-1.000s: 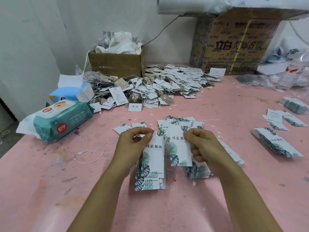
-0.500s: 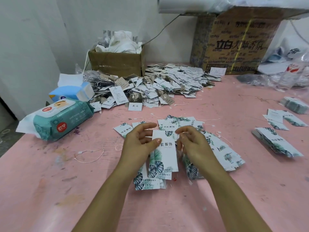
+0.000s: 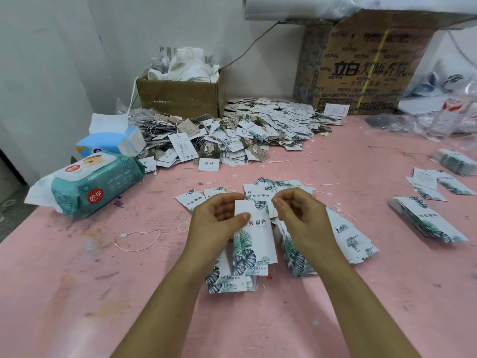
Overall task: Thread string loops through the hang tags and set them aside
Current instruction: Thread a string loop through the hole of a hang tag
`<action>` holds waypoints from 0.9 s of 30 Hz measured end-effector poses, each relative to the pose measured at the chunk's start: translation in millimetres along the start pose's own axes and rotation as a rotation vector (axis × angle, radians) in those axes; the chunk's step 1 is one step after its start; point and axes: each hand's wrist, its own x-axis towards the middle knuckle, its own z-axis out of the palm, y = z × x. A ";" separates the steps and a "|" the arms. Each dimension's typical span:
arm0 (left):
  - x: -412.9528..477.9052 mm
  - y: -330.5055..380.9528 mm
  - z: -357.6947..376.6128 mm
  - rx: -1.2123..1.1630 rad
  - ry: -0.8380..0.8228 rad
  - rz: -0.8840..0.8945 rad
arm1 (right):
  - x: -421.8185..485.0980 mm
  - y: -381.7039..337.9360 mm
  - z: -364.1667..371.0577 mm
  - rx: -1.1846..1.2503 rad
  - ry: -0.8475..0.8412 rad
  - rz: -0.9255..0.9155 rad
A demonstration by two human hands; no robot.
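Pink table (image 3: pixel 77 293) littered with tags and loose string loops (image 3: pixel 139 239), and over its middle the left hand (image 3: pixel 219 223) holds up one leaf-print hang tag (image 3: pixel 254 244), thumb pressed across its face and fingers curled behind, above a small stack of matching tags (image 3: pixel 232 282). Just beside the tag's top corner the right hand (image 3: pixel 302 218) has its fingertips (image 3: pixel 277 202) curled in close together, though I cannot tell whether a string sits between them. Past the thumb the held tag reads "辰服饰", the big carton (image 3: pixel 361 73) at the back shows "立白", and the teal wipes pack (image 3: pixel 95 187) carries a red round label.
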 end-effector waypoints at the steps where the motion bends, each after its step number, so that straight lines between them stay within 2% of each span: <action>1: -0.4 0.1 0.4 -0.001 -0.002 -0.007 | -0.7 0.3 0.1 -0.035 -0.039 0.007; 4: -1.9 0.4 1.9 -0.006 -0.023 -0.027 | -2.9 -1.3 2.0 -0.169 -0.085 -0.016; 14: -4.8 2.0 5.9 0.036 -0.063 -0.004 | -1.0 -1.8 0.9 -0.298 0.018 -0.055; 18: -4.6 0.6 6.5 0.051 -0.084 -0.005 | -1.5 1.7 4.6 -0.377 0.118 -0.140; 23: -4.0 -1.1 6.1 0.046 -0.100 0.005 | -2.9 4.8 13.3 -0.453 0.117 -0.279; 27: -4.5 -0.1 5.8 0.014 -0.117 -0.013 | -3.7 3.3 15.0 -0.540 0.180 -0.425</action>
